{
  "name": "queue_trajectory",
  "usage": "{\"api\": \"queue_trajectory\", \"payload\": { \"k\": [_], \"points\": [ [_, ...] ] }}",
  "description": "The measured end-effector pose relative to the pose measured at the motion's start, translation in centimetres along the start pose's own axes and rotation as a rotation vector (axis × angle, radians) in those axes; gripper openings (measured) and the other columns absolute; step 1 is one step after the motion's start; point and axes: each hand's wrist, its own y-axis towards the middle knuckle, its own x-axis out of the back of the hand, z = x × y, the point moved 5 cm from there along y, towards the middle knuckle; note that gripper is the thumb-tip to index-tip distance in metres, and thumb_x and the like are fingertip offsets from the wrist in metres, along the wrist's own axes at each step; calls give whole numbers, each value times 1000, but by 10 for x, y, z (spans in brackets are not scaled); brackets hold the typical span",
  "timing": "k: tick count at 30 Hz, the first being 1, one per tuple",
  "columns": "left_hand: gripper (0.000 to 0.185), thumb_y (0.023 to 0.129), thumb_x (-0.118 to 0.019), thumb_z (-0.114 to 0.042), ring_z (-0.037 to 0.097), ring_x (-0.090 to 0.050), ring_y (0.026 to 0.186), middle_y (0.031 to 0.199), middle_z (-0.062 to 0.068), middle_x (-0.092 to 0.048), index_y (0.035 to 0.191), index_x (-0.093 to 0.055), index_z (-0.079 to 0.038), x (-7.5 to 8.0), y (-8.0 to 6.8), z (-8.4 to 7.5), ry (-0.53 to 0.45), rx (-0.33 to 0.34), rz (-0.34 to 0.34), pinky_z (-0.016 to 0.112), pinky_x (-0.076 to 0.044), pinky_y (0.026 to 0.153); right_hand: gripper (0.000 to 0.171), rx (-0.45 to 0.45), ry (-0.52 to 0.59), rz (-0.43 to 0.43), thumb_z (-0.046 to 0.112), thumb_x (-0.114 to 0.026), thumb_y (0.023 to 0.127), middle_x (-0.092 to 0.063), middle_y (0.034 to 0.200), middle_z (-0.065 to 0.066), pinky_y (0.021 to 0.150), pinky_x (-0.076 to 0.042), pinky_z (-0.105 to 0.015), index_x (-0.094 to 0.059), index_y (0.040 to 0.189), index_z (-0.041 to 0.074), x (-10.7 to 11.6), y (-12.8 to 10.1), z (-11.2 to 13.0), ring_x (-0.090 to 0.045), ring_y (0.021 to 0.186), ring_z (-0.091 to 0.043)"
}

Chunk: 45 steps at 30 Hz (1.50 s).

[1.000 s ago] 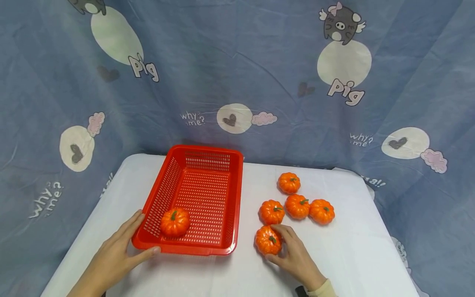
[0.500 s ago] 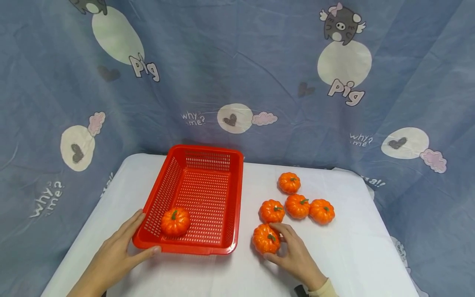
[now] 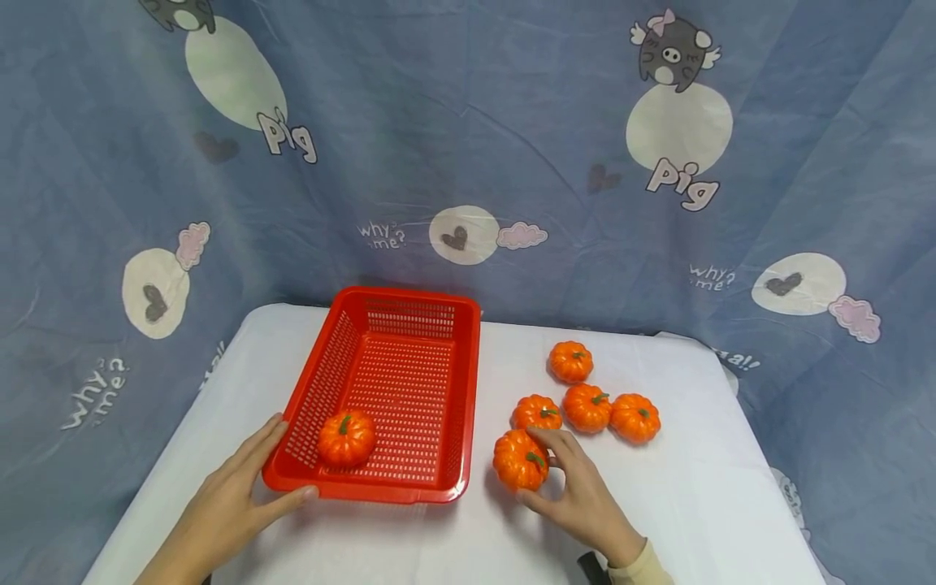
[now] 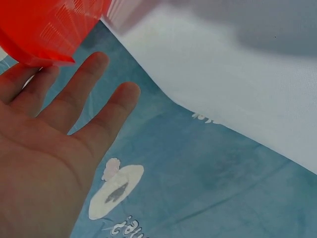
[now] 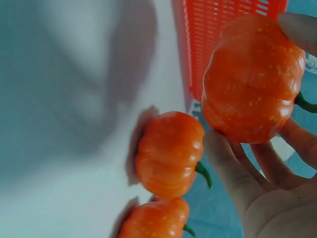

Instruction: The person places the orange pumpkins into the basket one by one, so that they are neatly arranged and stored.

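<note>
Head view showed the white table [image 3: 453, 544], then the red basket [image 3: 395, 390] with 1 pumpkin [image 3: 346, 437] inside. The left hand [image 3: 227, 508] lay flat against its corner. The right hand [image 3: 581, 496] gripped a small pumpkin [image 3: 520, 461] just beside the basket, likely picking it up. Next it needed lifting over the rim.

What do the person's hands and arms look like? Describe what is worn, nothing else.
Both hands are bare: no gloves, rings or watch show. The right hand ends at a cream-coloured sleeve cuff at the wrist. The left hand and the forearm behind it show no sleeve as far as the head view reaches.
</note>
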Motion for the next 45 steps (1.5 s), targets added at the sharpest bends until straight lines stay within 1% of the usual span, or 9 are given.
{"api": "queue_trajectory", "payload": {
  "k": [3, 6, 12, 15, 22, 28, 34, 39, 45],
  "points": [
    [122, 75, -65, -81, 50, -33, 141, 166, 17, -23, 163, -20, -9, 0, 0, 0, -1, 3, 6, 77, -33, 101, 84, 77, -23, -27, 25, -94, 73, -53, 137, 4, 88, -59, -36, -53, 145, 16, 2, 4, 6, -58, 119, -18],
    [124, 74, -65, -82, 50, -33, 141, 166, 18, -23, 163, -19, -9, 0, 1, 0, 0, 12, 14, 76, -34, 101, 83, 121, -28, -39, 25, -92, 75, -52, 139, 1, 88, -59, -36, -52, 146, 15, 5, 8, 10, -57, 121, -20],
    [124, 73, -66, -82, 50, -33, 142, 165, 18, -24, 163, -20, -9, 0, 0, -1, -9, 14, 17, 76, -34, 101, 79, 150, -11, -35, 27, -89, 79, -50, 142, 0, 90, -58, -35, -50, 147, 14, 9, 18, 19, -56, 123, -19],
    [123, 74, -66, -82, 50, -33, 142, 165, 18, -24, 163, -21, -9, 1, 1, -1, -10, 6, 9, 76, -34, 101, 79, 165, -24, -40, 29, -88, 80, -51, 142, 2, 90, -57, -34, -50, 147, 17, 13, 24, 23, -55, 124, -18],
    [124, 74, -65, -82, 50, -34, 141, 165, 18, -24, 163, -20, -9, 0, 0, -2, -1, 7, 4, 76, -34, 100, 79, 188, -75, -44, 31, -88, 79, -51, 142, 3, 110, -45, -39, -50, 148, 20, 19, 35, 32, -52, 129, -17],
    [122, 74, -65, -82, 50, -35, 140, 165, 18, -25, 162, -22, -9, 1, 0, -2, 5, -5, -7, 76, -35, 99, 78, 215, -70, -35, 33, -88, 80, -51, 144, 3, 109, -46, -41, -51, 147, 19, 20, 48, 42, -52, 130, -17],
    [123, 74, -65, -83, 50, -35, 140, 164, 19, -26, 162, -23, -7, 1, 1, -3, 8, -5, -9, 76, -36, 100, 78, 273, -55, 14, 30, -87, 81, -49, 150, 0, 112, -44, -40, -49, 147, 15, 17, 62, 55, -49, 136, -19],
    [125, 72, -64, -84, 51, -34, 140, 164, 20, -25, 162, -22, -7, 0, 2, -4, 8, 15, 4, 76, -36, 99, 80, 304, -66, 77, 30, -86, 83, -48, 150, 1, 112, -43, -39, -45, 150, 15, 12, 72, 65, -48, 136, -17],
    [126, 72, -65, -84, 51, -33, 141, 165, 20, -24, 162, -21, -8, 0, 0, -3, 2, 20, 9, 76, -35, 99, 80, 330, -82, 124, 33, -85, 84, -46, 150, 2, 103, -51, -33, -44, 151, 15, 5, 84, 77, -51, 132, -15]
  ]
}}
